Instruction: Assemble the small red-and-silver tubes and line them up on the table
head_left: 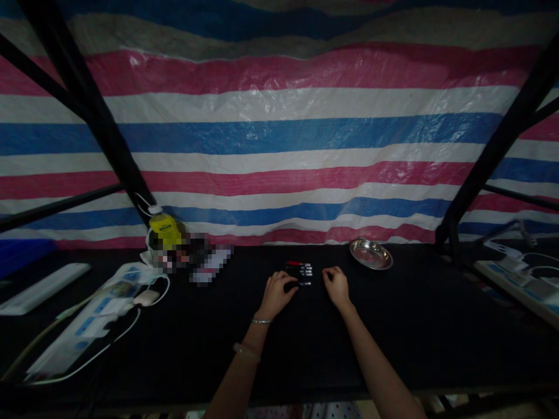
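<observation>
In the lower center, your left hand (278,291) pinches a silver-tipped black rod (305,283); your right hand (337,286) is curled, its grip indeterminable.

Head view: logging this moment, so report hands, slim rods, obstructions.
Left hand at nearest dark rod, grip unclear. Right hand nearby, no object visible in it. Metal dish aside, not in the way.

Shiny metal dish (371,255), glossy plastic sheeting (279,137)
</observation>
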Tool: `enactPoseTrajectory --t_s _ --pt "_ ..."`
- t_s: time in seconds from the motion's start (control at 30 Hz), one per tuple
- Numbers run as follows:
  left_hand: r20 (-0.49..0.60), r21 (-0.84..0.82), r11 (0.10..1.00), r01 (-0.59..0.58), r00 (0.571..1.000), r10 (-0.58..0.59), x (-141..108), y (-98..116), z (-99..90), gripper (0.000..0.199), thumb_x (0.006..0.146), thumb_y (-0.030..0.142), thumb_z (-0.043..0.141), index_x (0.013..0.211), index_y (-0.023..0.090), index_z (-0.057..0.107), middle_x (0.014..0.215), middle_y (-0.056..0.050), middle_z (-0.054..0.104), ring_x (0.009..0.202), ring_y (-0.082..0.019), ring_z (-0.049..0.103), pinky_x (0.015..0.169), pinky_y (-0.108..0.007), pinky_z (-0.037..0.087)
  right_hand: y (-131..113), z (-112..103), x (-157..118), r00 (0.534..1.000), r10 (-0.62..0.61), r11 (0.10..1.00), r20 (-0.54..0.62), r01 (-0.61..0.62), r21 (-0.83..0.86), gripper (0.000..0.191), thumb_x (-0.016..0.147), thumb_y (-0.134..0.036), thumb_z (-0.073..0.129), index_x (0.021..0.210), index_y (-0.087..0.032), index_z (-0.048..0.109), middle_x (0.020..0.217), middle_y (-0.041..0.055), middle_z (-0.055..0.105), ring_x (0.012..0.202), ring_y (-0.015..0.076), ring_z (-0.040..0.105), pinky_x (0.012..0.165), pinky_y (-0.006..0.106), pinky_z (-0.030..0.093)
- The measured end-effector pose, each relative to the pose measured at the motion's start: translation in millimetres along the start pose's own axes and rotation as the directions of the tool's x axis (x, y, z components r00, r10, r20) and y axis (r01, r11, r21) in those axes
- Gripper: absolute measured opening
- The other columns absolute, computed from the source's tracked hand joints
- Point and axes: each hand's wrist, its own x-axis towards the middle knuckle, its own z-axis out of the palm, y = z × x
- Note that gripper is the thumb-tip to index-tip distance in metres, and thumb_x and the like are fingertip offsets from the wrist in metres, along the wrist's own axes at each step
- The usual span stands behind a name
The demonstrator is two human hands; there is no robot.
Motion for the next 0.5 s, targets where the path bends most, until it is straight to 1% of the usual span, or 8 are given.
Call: enactPoseTrajectory --t_s 0.1,0.2,0.3,0.4,0.5 --pt "0.009 0.003 1.0 0.001 1.0 -0.001 0.7 -1.8 1.1 0.019 0.076 0.026 0.062 0.094 0.028 0.066 0.093 -0.002 0.06 0.093 -0.02 0.052 0.082 -0.036 0.038 -2.3 -0.2 -0.7 1.0 -0.008 0.999 0.01 0.008 -0.051 0.025 0.079 -0.024 0.045 0.083 -0.017 0.069 0.089 0.0104 0.061 0.083 0.0225 0.058 0.077 0.034 0.044" --pt "0.011 0.0 1.0 0.0 1.0 0.0 0.8 -2.4 1.4 0.018 0.076 0.026 0.062 0.093 0.028 0.067 0.094 -0.002 0.06 0.094 -0.019 0.052 0.082 -0.035 0.038 -5.5 -0.8 -2.0 1.0 -0.009 0.996 0.014 0.011 -0.094 0.025 0.08 -0.024 0.045 0.086 -0.017 0.069 0.09 0.0104 0.059 0.084 0.0223 0.057 0.076 0.034 0.044" --pt "0.011 0.001 1.0 0.001 1.0 -0.001 0.6 -1.8 0.7 0.017 0.076 0.027 0.062 0.092 0.028 0.067 0.094 -0.002 0.06 0.094 -0.019 0.052 0.081 -0.035 0.038 -8.8 -2.3 -3.8 1.0 -0.023 0.987 -0.002 0.023 -0.158 0.023 0.08 -0.028 0.049 0.089 -0.02 0.068 0.091 0.0089 0.057 0.089 0.0227 0.053 0.076 0.033 0.043" --pt "0.015 -0.006 1.0 -0.002 1.0 0.002 0.5 -1.4 0.0 0.017 0.077 0.028 0.061 0.093 0.028 0.067 0.094 -0.002 0.06 0.094 -0.019 0.052 0.081 -0.035 0.038 -11.3 -3.8 -4.6 0.996 -0.089 0.979 -0.003 0.087 -0.186 0.02 0.079 -0.031 0.052 0.089 -0.024 0.068 0.092 0.007 0.054 0.091 0.0223 0.05 0.077 0.033 0.043" --pt "0.019 -0.006 1.0 -0.004 1.0 0.005 0.7 -2.3 0.5 0.017 0.077 0.029 0.06 0.094 0.028 0.067 0.094 -0.002 0.059 0.094 -0.019 0.052 0.082 -0.035 0.038 -12.5 -4.1 -4.1 0.981 -0.19 0.968 0.049 0.195 -0.159 0.02 0.079 -0.031 0.054 0.092 -0.025 0.069 0.093 0.007 0.052 0.091 0.0223 0.047 0.081 0.035 0.041"
